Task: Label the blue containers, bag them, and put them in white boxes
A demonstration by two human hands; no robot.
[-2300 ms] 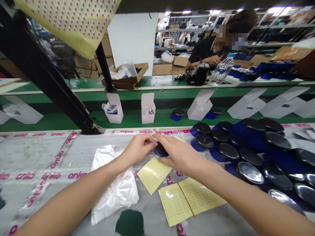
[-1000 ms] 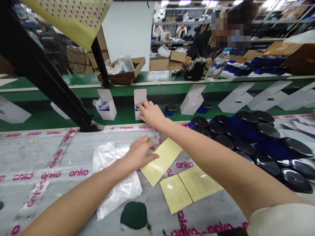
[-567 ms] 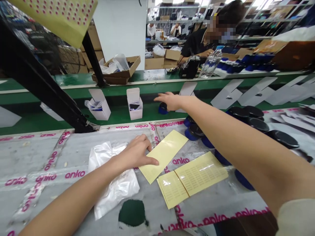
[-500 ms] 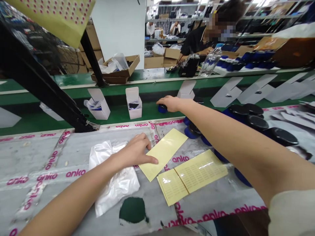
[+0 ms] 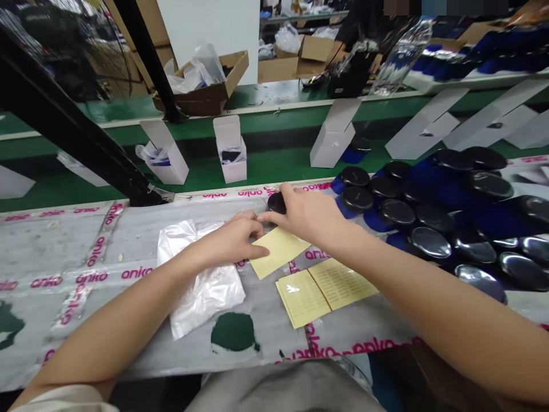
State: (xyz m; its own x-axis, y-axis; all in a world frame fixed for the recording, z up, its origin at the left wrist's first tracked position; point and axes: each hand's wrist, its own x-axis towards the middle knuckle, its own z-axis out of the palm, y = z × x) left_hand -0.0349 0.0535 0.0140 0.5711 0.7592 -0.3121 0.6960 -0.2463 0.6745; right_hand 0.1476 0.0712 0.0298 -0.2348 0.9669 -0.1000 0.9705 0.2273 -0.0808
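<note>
My left hand (image 5: 231,240) has its thumb on top of a yellow label sheet (image 5: 281,246), with the other fingers curled at the sheet's far left edge. Just beyond that sheet, my right hand (image 5: 311,214) grips a round black-topped item (image 5: 276,202), mostly hidden by the fingers. A second stack of yellow label sheets (image 5: 321,292) lies nearer me, bound by a brown band. Under my left wrist is a white plastic bag (image 5: 210,300). To the right stand many blue items with glossy black round tops (image 5: 397,212), packed close together.
Open white boxes (image 5: 234,166) stand along the green strip (image 5: 274,166) behind the work surface. A black slanted post (image 5: 98,137) crosses the left side. At the back sit a cardboard box (image 5: 206,94) with plastic bags and a clear bottle (image 5: 403,57).
My right hand has come back from the green strip toward me, carrying the black-topped item to the label sheet. My left hand stays at the sheet. The view has tilted down.
</note>
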